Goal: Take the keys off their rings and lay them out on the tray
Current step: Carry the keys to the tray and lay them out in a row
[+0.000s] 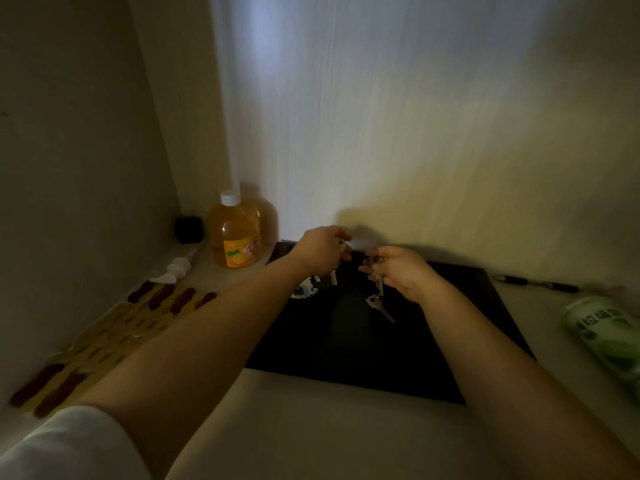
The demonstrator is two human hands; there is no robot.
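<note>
Nearest you: white sleeve (69,445) on your left arm, both forearms reaching out over the flat black rectangular tray (346,358) on the pale tabletop (311,427). One loose silver metal key (379,307) lay on the tray, just below your right hand (398,271). That hand was pinched on a small bunch of silver keys (377,277) hanging from its fingers. Your left hand (320,251) was closed on something small, a pale piece (333,278) dangling under it; blur, can't tell what. Hands near, not touching. Far left corner: orange-drink bottle with white cap (235,233).
</note>
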